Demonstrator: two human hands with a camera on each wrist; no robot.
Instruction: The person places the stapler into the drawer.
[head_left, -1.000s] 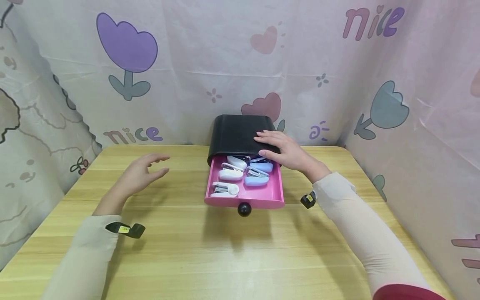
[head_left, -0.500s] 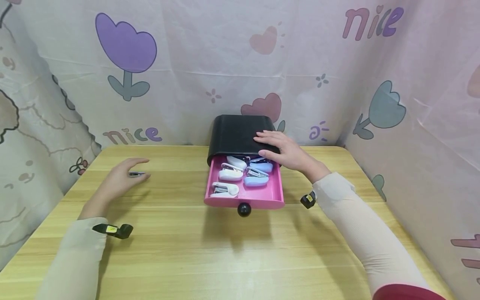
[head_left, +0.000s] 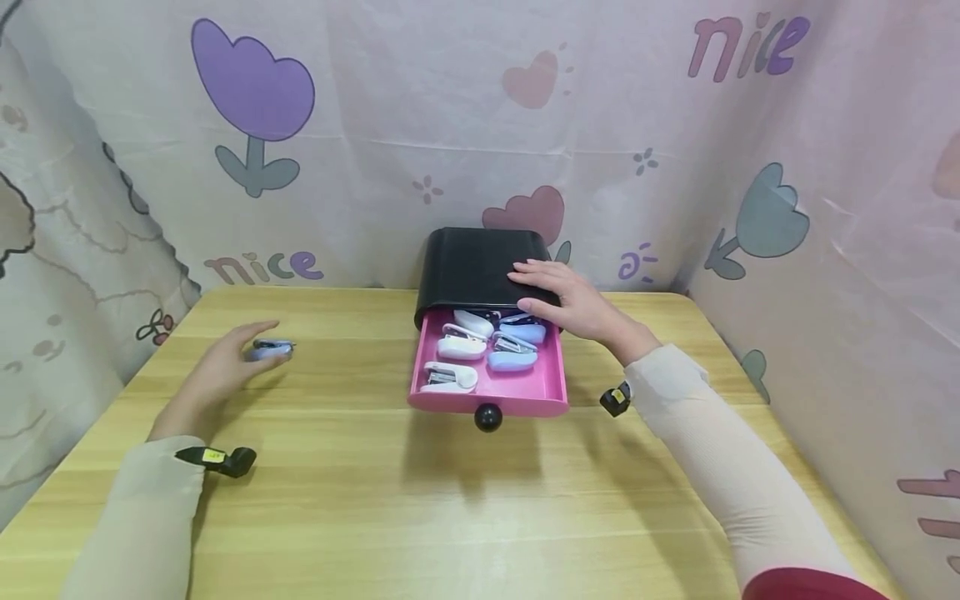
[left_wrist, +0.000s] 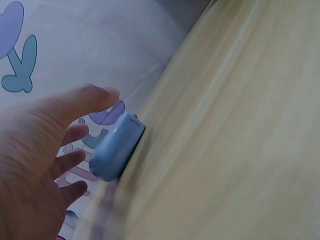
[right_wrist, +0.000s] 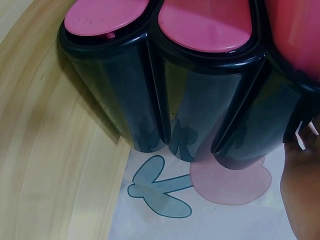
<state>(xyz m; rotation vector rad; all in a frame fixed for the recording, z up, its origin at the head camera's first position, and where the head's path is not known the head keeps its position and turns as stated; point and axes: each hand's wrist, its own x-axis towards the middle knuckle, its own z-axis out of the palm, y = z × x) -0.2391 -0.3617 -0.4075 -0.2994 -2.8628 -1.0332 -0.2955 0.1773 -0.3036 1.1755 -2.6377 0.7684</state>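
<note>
My left hand (head_left: 221, 367) is at the left of the table, thumb and fingers spread around a small light-blue stapler (head_left: 270, 350). In the left wrist view the stapler (left_wrist: 117, 150) rests on the wood, with a gap between it and the fingers. My right hand (head_left: 577, 304) lies with straight fingers on top of a black drawer unit (head_left: 480, 262). Its top pink drawer (head_left: 551, 383) is pulled out by a black ball knob (head_left: 488, 417). Inside are several mini staplers, including a white stapler (head_left: 450, 377) and a blue stapler (head_left: 512, 360).
In the right wrist view the drawer unit shows stacked black tiers with pink drawer fronts (right_wrist: 205, 25). A printed curtain (head_left: 375, 100) hangs right behind the wooden table (head_left: 360, 517) and along both sides.
The left hand has drawn back to the left, and the blue stapler has come into sight between its thumb and fingers. The right hand and the drawer have stayed still.
</note>
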